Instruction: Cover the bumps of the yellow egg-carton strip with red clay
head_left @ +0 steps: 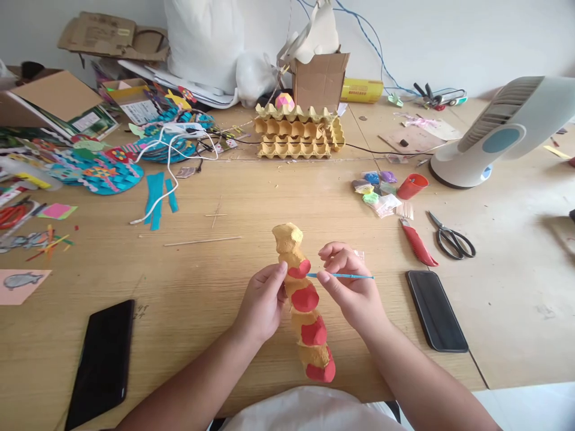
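Note:
My left hand (pixel 265 296) grips the upper left side of a yellow egg carton strip (pixel 298 322), its thumb on the front. The strip stretches down toward my body, a row of bumps with red patches (pixel 305 297) of what looks like clay on several of them. Between the thumb and fingers of my right hand (pixel 348 281) is a thin blue modelling tool (pixel 357 276). Its left tip meets, or almost meets, the uppermost red patch (pixel 300 269). The other end sticks out past the fingers to the right.
Phones (pixel 103 356) (pixel 436 311) lie on both sides. Scissors (pixel 453 239), a red utility knife (pixel 417 242), a red cup (pixel 412 186) and clay packets (pixel 372 178) sit right. Egg cartons (pixel 294 146) stand behind, a white fan (pixel 494 131) back right, paper crafts (pixel 99 170) left.

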Demonstrator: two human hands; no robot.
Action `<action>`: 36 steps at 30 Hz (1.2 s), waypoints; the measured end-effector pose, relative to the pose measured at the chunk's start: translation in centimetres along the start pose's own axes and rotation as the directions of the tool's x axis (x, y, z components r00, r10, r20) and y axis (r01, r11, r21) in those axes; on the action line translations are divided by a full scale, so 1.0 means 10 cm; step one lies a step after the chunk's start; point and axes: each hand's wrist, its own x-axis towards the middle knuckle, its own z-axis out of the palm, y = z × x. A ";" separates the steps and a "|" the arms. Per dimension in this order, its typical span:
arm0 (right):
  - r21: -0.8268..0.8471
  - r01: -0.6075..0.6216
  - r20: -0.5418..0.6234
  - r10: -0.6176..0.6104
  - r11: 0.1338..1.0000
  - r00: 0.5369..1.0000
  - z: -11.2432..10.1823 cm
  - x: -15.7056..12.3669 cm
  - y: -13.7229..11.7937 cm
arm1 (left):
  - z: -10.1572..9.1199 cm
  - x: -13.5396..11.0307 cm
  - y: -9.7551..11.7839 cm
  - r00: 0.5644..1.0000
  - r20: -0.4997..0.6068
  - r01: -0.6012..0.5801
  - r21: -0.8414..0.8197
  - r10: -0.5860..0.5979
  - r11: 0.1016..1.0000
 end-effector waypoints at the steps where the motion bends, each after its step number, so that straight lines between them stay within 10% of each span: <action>1: -0.070 0.050 0.013 -0.049 0.996 0.999 -0.01 -0.01 -0.01 | 0.01 0.00 0.00 1.000 0.010 -0.002 -0.001 0.002 1.000; 19: -0.507 0.420 0.083 -0.442 0.753 0.893 -0.02 -0.04 -0.06 | 0.06 -0.04 -0.01 0.998 0.049 -0.043 0.033 0.041 0.999; 36: -0.497 0.388 0.056 -0.417 0.777 0.907 0.00 -0.04 -0.08 | -0.03 -0.03 -0.10 0.983 0.144 -0.130 0.131 0.110 0.983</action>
